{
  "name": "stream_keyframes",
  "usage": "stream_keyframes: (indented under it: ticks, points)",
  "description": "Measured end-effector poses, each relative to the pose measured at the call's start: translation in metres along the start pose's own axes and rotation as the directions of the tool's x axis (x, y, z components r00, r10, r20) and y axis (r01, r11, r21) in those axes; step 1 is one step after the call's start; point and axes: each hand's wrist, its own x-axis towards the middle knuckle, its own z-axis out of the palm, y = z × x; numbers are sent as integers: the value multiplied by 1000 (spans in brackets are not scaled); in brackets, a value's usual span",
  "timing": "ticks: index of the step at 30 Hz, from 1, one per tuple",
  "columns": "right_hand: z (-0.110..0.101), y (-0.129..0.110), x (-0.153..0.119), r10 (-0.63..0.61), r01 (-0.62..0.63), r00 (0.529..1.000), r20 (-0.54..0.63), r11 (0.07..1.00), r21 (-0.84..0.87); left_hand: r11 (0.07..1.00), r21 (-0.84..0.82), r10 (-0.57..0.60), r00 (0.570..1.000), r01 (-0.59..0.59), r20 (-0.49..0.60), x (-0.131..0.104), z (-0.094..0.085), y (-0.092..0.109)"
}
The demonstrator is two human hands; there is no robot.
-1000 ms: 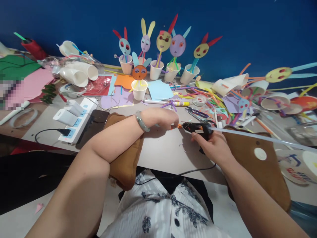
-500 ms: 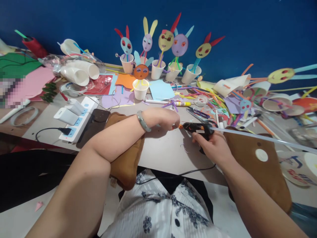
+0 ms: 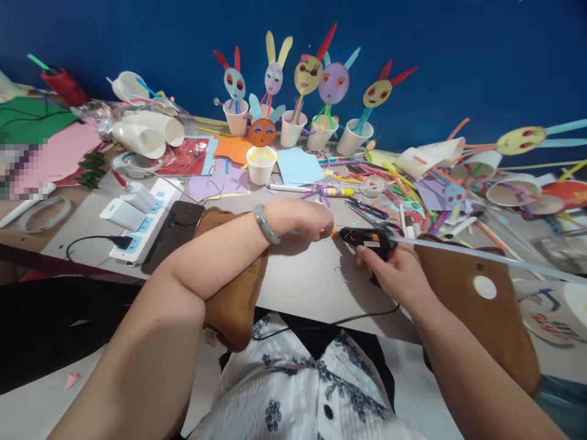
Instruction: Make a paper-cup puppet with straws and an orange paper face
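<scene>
My right hand (image 3: pixel 397 266) is wrapped round a black glue gun (image 3: pixel 369 239), with a long clear glue stick (image 3: pixel 477 251) running out of its back. The orange nozzle of the gun points left, right at the fingertips of my left hand (image 3: pixel 314 219). Those fingers are pinched together on something small that they hide; a bit of orange shows at their tips. A pair of scissors (image 3: pixel 362 215) lies just behind the gun. On the table below the nozzle are thin strands of glue (image 3: pixel 342 273).
Paper cups with paper rabbit heads (image 3: pixel 261 166) stand along the blue wall. Pipe cleaners and scraps (image 3: pixel 389 177) are heaped at the back right. A power strip (image 3: pixel 145 223) and phone (image 3: pixel 172 235) lie left. Brown cushions (image 3: pixel 238 305) flank both arms; the gun's cord (image 3: pixel 367 315) crosses the front edge.
Hardly anything differs. Both hands keep their places, the glue gun nozzle still at the left fingertips.
</scene>
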Motion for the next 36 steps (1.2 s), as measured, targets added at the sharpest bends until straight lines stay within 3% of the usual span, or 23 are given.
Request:
stream_keyframes:
  ticks: [3,12,22,29,36]
  points:
    - [0,1,0,1,-1,1000,15,1000,11,993,105,52,996,-59,77,0,-1,0]
    - [4,5,5,-37,37,999,7,999,6,986,137,80,994,-90,80,-1,-2,1]
    - [0,5,4,-94,93,995,-21,995,-33,992,90,80,995,-85,57,3,1,-2]
    - [1,6,4,-38,38,999,-21,999,-10,987,106,116,993,-119,30,-3,-4,4]
    - [3,8,4,-52,53,998,-20,999,8,987,112,117,993,-115,-4,5,5,0]
